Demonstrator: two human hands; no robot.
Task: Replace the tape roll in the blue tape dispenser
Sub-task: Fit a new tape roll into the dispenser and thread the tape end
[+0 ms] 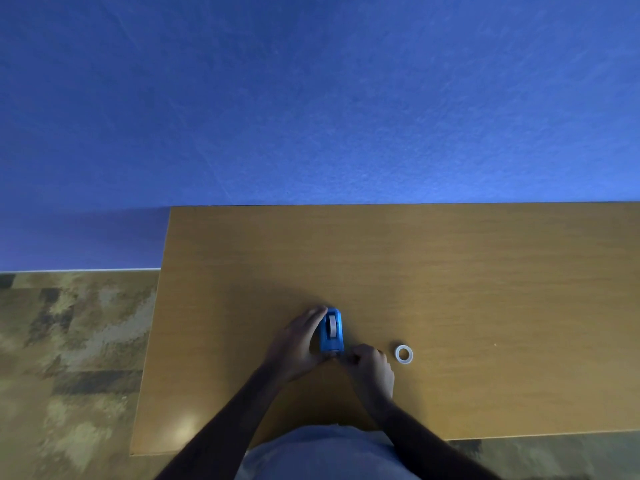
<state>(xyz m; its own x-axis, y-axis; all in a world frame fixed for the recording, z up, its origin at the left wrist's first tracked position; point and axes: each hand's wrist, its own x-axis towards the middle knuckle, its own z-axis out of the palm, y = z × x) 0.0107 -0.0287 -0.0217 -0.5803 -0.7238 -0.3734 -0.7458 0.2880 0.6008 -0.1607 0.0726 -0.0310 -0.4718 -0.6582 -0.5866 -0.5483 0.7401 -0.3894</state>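
Observation:
The blue tape dispenser (331, 330) stands on the wooden table (450, 278), its long axis pointing away from me, with a pale tape roll (332, 325) seated in its well. My left hand (298, 342) wraps the dispenser's left side, fingers reaching its far end. My right hand (369, 363) sits at the dispenser's near end by the cutter, fingers pinched together; what they pinch is too small to tell. A second, whitish tape roll (403, 354) lies flat on the table just right of my right hand.
The table's left edge (152, 327) drops to a patterned floor (69, 341). A blue wall (311, 98) rises behind the table's far edge. My light shirt (322, 452) shows at the near table edge.

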